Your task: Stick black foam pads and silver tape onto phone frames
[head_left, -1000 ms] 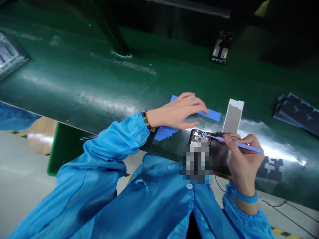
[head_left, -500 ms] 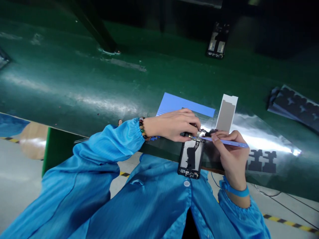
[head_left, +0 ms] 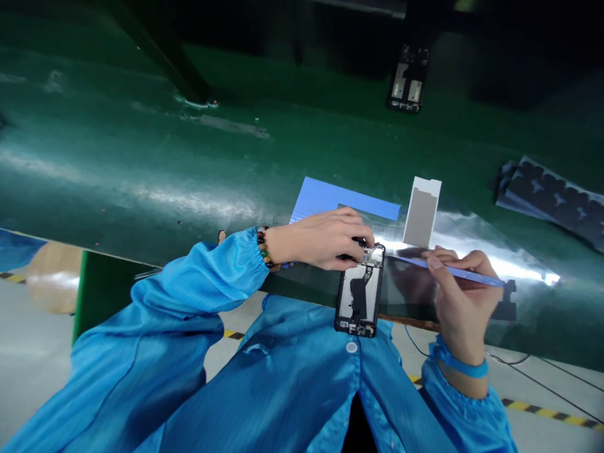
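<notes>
An opened phone body point(head_left: 360, 296) lies at the near edge of the green work surface point(head_left: 141, 163), inner parts facing up. My left hand point(head_left: 325, 239) grips its top left corner with fingers curled. My right hand point(head_left: 455, 296) holds a thin blue stick tool point(head_left: 460, 272), pencil-like, its tip pointing left toward the phone's upper right. Both arms wear blue sleeves; a bead bracelet sits on the left wrist, a blue band on the right.
A blue sheet point(head_left: 340, 198) lies behind my left hand. A grey backed strip point(head_left: 421, 212) stands right of it. Another opened phone point(head_left: 406, 78) rests far back. Dark sheets of die-cut pieces point(head_left: 552, 195) are stacked at the right. A green post point(head_left: 165, 56) rises at the back left.
My left hand left the blue sheet and took hold of the phone's top corner. My right hand drew the stick tool back to the right, off the phone.
</notes>
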### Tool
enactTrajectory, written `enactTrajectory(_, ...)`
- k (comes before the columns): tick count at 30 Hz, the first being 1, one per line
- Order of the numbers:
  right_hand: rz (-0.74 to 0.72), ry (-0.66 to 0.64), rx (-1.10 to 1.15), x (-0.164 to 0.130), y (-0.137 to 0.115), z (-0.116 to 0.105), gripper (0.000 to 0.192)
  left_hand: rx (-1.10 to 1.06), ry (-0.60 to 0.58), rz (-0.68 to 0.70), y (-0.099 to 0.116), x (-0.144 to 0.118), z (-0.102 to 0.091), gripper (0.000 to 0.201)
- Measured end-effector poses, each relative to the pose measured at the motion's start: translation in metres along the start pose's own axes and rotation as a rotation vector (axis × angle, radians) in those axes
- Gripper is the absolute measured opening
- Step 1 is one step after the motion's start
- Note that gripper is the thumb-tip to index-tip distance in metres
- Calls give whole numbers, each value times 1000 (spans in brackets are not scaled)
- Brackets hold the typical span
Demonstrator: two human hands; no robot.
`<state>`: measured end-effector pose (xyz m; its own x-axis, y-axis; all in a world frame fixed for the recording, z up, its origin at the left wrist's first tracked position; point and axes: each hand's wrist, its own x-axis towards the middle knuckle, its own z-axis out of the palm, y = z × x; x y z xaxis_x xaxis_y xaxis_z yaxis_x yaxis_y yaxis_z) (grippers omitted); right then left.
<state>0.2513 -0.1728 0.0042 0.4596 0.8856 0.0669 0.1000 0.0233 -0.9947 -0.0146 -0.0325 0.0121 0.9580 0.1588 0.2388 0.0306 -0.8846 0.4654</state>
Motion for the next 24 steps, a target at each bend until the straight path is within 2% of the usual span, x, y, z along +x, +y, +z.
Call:
enactTrajectory(3,30,98,3,0,4,-15,39,33,1,1,0,-1,0,18)
enactTrajectory(5,15,145,-9,-1,9,-17,37,81,6,7,2,-2,-1,19)
enactTrajectory(11,-40,287,30,-4,14,8,38,300,18,29,18,-5,0,21)
enactTrajectory(14,-39,357,59,-3,11,9,37,294,59,11,22,-8,4,16)
enactTrajectory(17,-66,406,56,-3,5,-14,33,282,108,-9,24,-11,5,10)
enactTrajectory(20,-55,421,-20,-7,1,-55,31,307,206,10,30,-6,6,9)
enactTrajectory(22,-17,403,-70,-11,0,-83,32,319,253,42,37,8,9,11)
enactTrajectory(24,27,377,-92,-15,1,-107,34,315,214,87,47,30,17,17)
